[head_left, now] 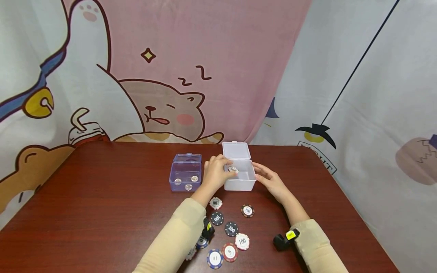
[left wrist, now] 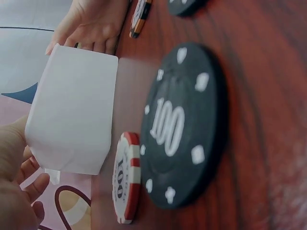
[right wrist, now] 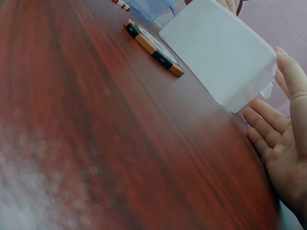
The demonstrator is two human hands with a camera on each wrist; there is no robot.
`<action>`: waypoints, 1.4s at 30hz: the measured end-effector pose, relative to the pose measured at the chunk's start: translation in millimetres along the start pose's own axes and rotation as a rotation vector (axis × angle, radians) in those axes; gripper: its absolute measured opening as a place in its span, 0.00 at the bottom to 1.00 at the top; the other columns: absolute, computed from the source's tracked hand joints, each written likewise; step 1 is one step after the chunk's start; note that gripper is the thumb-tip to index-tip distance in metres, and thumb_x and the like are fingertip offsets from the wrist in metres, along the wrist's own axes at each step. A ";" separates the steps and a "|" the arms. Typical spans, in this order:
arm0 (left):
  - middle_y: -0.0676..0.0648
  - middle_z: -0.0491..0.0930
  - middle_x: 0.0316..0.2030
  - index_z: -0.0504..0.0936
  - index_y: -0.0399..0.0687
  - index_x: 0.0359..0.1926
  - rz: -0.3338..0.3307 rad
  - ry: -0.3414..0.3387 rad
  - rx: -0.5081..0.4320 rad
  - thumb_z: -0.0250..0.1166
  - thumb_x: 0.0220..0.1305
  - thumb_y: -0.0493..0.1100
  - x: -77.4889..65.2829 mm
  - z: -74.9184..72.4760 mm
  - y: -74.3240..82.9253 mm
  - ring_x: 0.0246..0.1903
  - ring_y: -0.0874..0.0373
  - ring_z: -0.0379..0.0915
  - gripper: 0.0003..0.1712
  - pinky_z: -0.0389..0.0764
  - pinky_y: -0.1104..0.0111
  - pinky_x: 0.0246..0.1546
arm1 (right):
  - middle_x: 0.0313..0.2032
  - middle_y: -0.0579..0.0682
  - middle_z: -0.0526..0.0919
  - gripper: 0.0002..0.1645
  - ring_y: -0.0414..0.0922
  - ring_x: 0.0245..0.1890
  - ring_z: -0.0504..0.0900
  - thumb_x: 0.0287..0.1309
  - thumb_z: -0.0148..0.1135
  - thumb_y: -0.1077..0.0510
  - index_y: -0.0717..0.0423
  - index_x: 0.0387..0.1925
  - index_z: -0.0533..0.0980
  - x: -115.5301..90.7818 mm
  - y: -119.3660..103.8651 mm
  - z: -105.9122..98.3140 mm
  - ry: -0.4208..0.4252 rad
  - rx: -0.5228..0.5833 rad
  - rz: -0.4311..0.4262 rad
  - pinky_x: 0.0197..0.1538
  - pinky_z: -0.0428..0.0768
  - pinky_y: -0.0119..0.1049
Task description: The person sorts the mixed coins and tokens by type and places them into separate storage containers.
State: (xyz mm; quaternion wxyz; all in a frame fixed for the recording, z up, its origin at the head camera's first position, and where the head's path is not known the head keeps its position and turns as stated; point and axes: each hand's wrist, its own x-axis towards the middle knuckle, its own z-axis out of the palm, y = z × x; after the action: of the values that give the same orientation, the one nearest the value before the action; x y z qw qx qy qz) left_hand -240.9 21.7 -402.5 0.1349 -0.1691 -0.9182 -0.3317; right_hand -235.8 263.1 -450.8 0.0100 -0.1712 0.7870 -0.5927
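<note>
A white plastic box [head_left: 240,185] stands with its lid [head_left: 236,150] raised at the back of the table. My left hand [head_left: 216,170] reaches over its left side and pinches a pale poker chip [head_left: 233,170] between thumb and fingers, inside the rim in the head view. In the left wrist view, the box wall hides that chip. On the box's other side, my right hand [head_left: 271,181] steadies the wall with fairly straight fingers; the thumb [right wrist: 290,72] lies at the box's upper corner in the right wrist view.
Left of the white box, an open blue translucent box [head_left: 186,170] holds 3 small shiny round pieces. Several poker chips lie in front, among them a black chip [head_left: 231,229], a red chip [head_left: 230,252] and a blue chip [head_left: 215,258]. A printed curtain [head_left: 239,76] hangs behind the table.
</note>
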 end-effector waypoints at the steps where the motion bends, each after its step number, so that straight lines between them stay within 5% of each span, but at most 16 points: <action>1: 0.53 0.79 0.43 0.86 0.50 0.47 -0.004 -0.004 0.000 0.77 0.46 0.52 -0.3 -0.5 0.4 0.43 0.54 0.69 0.25 0.64 0.60 0.43 | 0.61 0.63 0.70 0.29 0.54 0.58 0.71 0.67 0.56 0.59 0.57 0.68 0.64 0.2 0.0 -0.2 -0.001 0.003 0.001 0.53 0.72 0.32; 9: 0.51 0.79 0.43 0.85 0.47 0.49 0.011 -0.002 -0.034 0.76 0.48 0.51 -1.0 -0.8 0.5 0.43 0.53 0.69 0.26 0.64 0.59 0.43 | 0.62 0.65 0.69 0.30 0.60 0.60 0.69 0.67 0.55 0.63 0.60 0.68 0.63 -0.3 -3.2 0.6 -0.010 0.024 -0.009 0.52 0.71 0.30; 18: 0.48 0.79 0.47 0.83 0.43 0.51 0.070 0.046 -0.250 0.76 0.50 0.47 -11.0 -4.8 -4.7 0.47 0.52 0.68 0.27 0.64 0.54 0.47 | 0.61 0.65 0.70 0.29 0.59 0.59 0.70 0.67 0.56 0.61 0.59 0.68 0.64 -1.7 -5.0 1.2 -0.001 -0.001 -0.012 0.53 0.71 0.32; 28: 0.48 0.79 0.45 0.83 0.40 0.51 0.114 0.087 -0.373 0.76 0.49 0.43 -26.9 -18.5 -5.5 0.45 0.53 0.68 0.27 0.67 0.56 0.47 | 0.61 0.64 0.70 0.29 0.57 0.59 0.70 0.67 0.56 0.60 0.58 0.67 0.64 -0.9 -3.1 1.7 0.002 -0.002 -0.011 0.53 0.71 0.33; 42: 0.50 0.79 0.45 0.82 0.39 0.52 0.150 -0.037 -0.468 0.76 0.48 0.40 -54.1 -36.7 -7.7 0.47 0.49 0.69 0.27 0.71 0.51 0.47 | 0.62 0.61 0.71 0.29 0.56 0.60 0.70 0.66 0.56 0.61 0.55 0.68 0.64 -0.6 -2.2 0.0 -0.006 0.015 0.011 0.53 0.71 0.30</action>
State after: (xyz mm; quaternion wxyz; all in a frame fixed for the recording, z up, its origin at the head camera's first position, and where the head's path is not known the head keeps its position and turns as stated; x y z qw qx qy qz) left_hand -190.0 -19.9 -399.0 0.0996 -0.2693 -0.8035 -0.5214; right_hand -234.6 262.8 -448.8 0.0168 -0.1685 0.7835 -0.5979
